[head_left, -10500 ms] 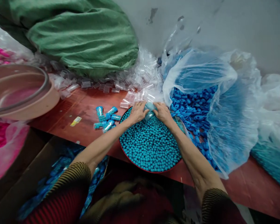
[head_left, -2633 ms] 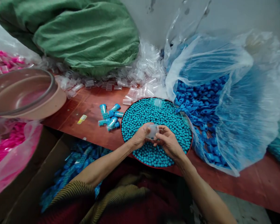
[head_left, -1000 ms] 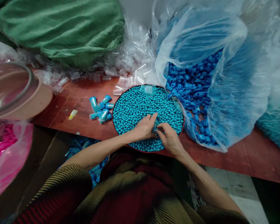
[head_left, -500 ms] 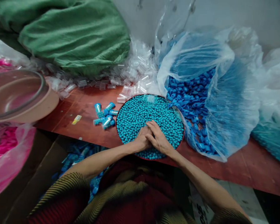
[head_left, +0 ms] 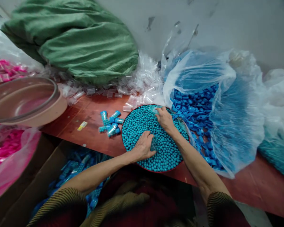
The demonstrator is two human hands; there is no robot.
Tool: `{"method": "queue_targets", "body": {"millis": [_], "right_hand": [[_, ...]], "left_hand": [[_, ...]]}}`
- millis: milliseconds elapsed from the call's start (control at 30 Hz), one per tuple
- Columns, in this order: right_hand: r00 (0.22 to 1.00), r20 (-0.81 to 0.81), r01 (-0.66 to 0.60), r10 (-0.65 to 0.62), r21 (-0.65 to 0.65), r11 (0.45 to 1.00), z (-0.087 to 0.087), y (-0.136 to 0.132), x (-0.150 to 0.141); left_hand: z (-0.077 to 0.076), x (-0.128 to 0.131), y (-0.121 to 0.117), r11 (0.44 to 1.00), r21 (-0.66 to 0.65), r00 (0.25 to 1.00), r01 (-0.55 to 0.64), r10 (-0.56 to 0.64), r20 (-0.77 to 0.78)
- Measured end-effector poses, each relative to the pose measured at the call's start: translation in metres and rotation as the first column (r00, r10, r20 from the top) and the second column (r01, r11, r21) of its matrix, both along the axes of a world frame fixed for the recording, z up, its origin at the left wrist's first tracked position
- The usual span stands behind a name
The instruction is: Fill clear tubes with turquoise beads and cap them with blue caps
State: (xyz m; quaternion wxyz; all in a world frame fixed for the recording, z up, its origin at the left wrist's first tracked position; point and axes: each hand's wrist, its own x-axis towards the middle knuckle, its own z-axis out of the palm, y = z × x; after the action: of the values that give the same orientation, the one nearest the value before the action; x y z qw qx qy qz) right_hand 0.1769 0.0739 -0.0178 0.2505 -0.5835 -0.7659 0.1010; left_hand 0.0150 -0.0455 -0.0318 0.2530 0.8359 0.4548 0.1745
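A round red-rimmed tray (head_left: pixel 127 148) heaped with small teal balls (head_left: pixel 142 121) sits at the table's front edge. My left hand (head_left: pixel 144 147) rests on the balls near the front, fingers curled around a small clear tube (head_left: pixel 153 144). My right hand (head_left: pixel 164 118) reaches to the tray's far rim, its fingers closing on another clear tube (head_left: pixel 153 109) that lies there. A small cluster of filled, blue-capped tubes (head_left: pixel 110 123) lies on the red table just left of the tray.
Empty clear tubes (head_left: pixel 142 83) are piled behind the tray. A clear bag of blue caps (head_left: pixel 198 110) lies right, a green sack (head_left: pixel 82 44) at the back. A brown basin (head_left: pixel 26 104) and pink bag (head_left: pixel 7 154) are left; a box of filled tubes (head_left: pixel 75 167) sits below.
My hands were together at the tray's front half a second ago. My right hand has since gone forward to the far rim, while my left stays on the balls with a tube.
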Motion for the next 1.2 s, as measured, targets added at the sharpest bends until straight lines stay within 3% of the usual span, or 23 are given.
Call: {"method": "queue_targets", "body": {"millis": [67,133,200,267,467,600,767,833,933,1133,1200], "right_hand": [[0.977,-0.213,0.009,-0.007,0.011,1.000,-0.005,-0.017,0.006],[0.908,-0.418,-0.001,-0.035,-0.084,0.996,-0.010,-0.037,0.011],[0.857,-0.512,-0.048,-0.065,-0.206,0.977,-0.014,-0.055,0.014],[0.867,-0.496,-0.090,-0.044,-0.244,0.966,-0.018,-0.069,0.014],[0.964,-0.253,-0.132,0.083,-0.181,0.975,-0.016,-0.089,0.017],[0.980,-0.172,-0.145,0.103,-0.253,0.956,-0.001,-0.074,0.025],[0.990,0.037,0.139,-0.137,-0.063,0.988,0.015,-0.014,0.014],[0.970,0.174,0.183,-0.169,-0.070,0.981,0.014,0.007,0.006],[0.953,0.267,0.170,-0.142,-0.086,0.982,0.004,0.021,-0.003],[0.997,0.077,-0.007,0.014,-0.081,0.997,-0.006,0.015,0.010],[0.994,0.113,0.026,-0.016,-0.086,0.996,0.000,0.011,0.014]], "left_hand": [[-0.001,0.000,0.004,1.000,0.029,0.999,-0.012,0.011,0.053],[0.001,-0.001,0.011,0.998,0.056,0.995,-0.011,0.006,0.097],[0.002,0.000,0.018,0.997,0.072,0.994,0.011,-0.019,0.107],[-0.001,0.001,0.024,0.997,0.062,0.996,0.051,-0.056,0.075],[-0.012,0.001,0.031,0.991,0.022,0.989,0.135,-0.136,0.065],[0.003,0.004,0.028,0.994,-0.031,0.994,0.105,-0.106,-0.037],[0.021,0.012,0.026,0.998,-0.063,0.974,0.028,-0.041,-0.221],[0.021,0.013,0.024,0.998,-0.058,0.970,0.035,-0.048,-0.240],[0.015,0.013,0.019,0.998,-0.036,0.968,0.057,-0.064,-0.243],[0.004,0.016,0.012,0.994,0.064,0.966,0.084,-0.065,-0.249],[0.003,0.017,0.012,0.991,0.087,0.967,0.103,-0.079,-0.243]]}}
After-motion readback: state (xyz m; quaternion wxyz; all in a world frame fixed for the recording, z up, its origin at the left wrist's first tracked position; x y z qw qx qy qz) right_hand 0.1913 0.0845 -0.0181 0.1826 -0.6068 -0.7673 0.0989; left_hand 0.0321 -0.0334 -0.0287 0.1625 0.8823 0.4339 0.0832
